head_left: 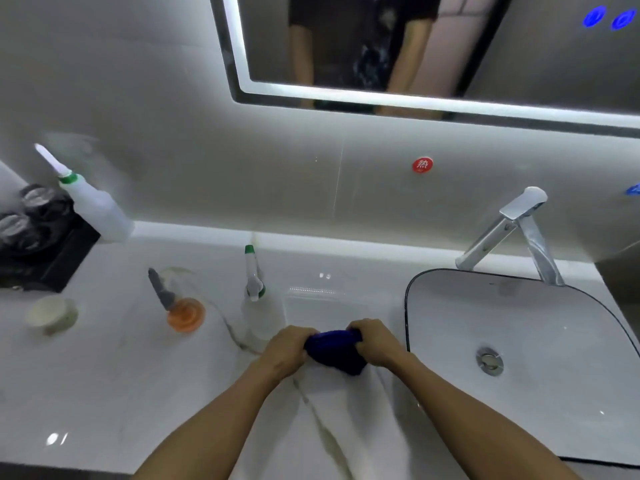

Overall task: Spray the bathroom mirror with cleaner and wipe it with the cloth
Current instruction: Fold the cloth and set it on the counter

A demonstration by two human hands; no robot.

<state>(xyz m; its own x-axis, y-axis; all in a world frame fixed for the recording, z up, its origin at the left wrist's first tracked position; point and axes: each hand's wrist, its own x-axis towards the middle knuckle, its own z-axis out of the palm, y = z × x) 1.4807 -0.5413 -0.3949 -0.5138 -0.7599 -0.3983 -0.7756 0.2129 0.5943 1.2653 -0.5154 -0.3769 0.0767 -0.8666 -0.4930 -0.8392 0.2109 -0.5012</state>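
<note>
You have both your left hand and right hand clenched on the bunched blue cloth near the countertop's front edge, probably gathering it before wiping the mirror.

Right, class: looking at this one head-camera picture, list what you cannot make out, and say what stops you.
- Mirror: top and right cut off by the frame edge.
- Blue cloth: ends hidden inside the left hand and right hand.
- Clear spray bottle: fill level unreadable, blurred.
- Black tray: contents blurred, left side cut off.
</note>
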